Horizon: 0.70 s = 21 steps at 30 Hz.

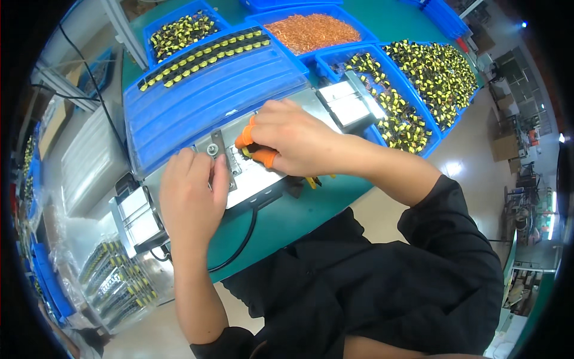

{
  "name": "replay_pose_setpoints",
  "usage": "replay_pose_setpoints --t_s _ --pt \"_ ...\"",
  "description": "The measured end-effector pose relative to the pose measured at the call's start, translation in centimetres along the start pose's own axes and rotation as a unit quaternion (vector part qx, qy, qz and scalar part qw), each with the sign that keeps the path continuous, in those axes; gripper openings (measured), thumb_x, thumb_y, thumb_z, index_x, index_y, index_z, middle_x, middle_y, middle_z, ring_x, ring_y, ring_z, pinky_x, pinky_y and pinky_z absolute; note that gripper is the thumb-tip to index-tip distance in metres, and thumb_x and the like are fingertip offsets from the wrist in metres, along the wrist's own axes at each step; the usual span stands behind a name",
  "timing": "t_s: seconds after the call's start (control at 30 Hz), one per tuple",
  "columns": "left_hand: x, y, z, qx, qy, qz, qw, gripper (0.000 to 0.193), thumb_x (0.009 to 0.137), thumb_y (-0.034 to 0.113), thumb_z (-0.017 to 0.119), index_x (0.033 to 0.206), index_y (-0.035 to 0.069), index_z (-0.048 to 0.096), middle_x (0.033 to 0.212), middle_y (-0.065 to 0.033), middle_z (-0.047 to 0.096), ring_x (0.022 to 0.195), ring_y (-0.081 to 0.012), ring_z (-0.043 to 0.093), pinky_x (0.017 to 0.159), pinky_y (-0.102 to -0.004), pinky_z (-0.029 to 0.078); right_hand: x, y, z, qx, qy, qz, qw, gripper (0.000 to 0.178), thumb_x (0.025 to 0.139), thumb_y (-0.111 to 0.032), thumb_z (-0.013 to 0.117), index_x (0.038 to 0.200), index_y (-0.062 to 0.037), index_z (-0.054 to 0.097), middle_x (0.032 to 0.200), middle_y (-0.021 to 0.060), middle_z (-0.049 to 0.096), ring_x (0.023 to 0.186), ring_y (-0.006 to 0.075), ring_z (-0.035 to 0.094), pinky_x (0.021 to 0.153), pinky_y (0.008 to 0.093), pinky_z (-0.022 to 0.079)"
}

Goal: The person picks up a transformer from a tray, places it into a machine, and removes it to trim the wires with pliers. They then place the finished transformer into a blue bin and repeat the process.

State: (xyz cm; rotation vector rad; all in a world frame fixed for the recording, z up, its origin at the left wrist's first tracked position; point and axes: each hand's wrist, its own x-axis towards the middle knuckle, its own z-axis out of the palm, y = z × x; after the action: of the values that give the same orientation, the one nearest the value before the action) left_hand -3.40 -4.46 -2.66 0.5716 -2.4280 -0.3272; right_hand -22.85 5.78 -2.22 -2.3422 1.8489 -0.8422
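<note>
My right hand (293,139), with orange finger covers (264,157) on its fingertips, pinches a small black-and-yellow part (246,151) over a metal fixture (250,178). Most of that part is hidden by the fingers. Just left of it, my left hand (194,185) rests at the fixture with its fingers curled and its thumb close to them. Whatever it may hold there is out of sight. Between the two hands stands a metal bar (222,149) with a bolt (212,149) beside it.
Behind the fixture, black-and-yellow parts (206,57) stand in rows on a blue tray (209,102). Blue bins hold loose black-and-yellow parts (427,78) and copper-coloured pieces (314,31). White-topped blocks (344,103) flank the fixture. A black cable (248,236) hangs in front.
</note>
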Motion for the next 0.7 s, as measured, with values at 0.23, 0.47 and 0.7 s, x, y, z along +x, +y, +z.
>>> replay_pose_setpoints --t_s 0.23,0.47,0.7 --pt "-0.1 -0.2 0.1 0.011 0.012 0.011 1.000 0.020 0.083 0.011 0.069 0.072 0.003 0.054 0.075 -0.0111 0.050 0.072 -0.0308 0.053 0.063 -0.0423 0.042 1.2 -0.4 1.3 0.082 0.046 -0.018 0.995 0.020 0.077 -0.001 0.070 0.094 -0.0061 0.061 0.084 0.0091 0.061 0.085 0.0316 0.058 0.076 0.0409 0.049" --pt "0.2 0.1 0.1 0.024 -0.006 0.019 1.000 0.019 0.082 0.011 0.068 0.072 0.003 0.055 0.074 -0.0110 0.051 0.072 -0.0304 0.053 0.063 -0.0422 0.042 0.9 -0.2 1.2 0.085 0.030 -0.027 0.996 0.017 0.076 -0.001 0.069 0.086 -0.0047 0.056 0.081 0.0101 0.060 0.085 0.0323 0.058 0.074 0.0411 0.049" --pt "0.4 0.3 -0.2 0.007 -0.036 0.008 0.999 0.010 0.081 0.009 0.068 0.081 0.004 0.059 0.077 -0.0096 0.053 0.074 -0.0292 0.054 0.064 -0.0410 0.043 1.6 -0.6 0.9 0.029 -0.003 -0.061 0.998 0.013 0.077 -0.006 0.069 0.087 -0.0055 0.060 0.085 0.0082 0.062 0.089 0.0303 0.058 0.079 0.0389 0.049"
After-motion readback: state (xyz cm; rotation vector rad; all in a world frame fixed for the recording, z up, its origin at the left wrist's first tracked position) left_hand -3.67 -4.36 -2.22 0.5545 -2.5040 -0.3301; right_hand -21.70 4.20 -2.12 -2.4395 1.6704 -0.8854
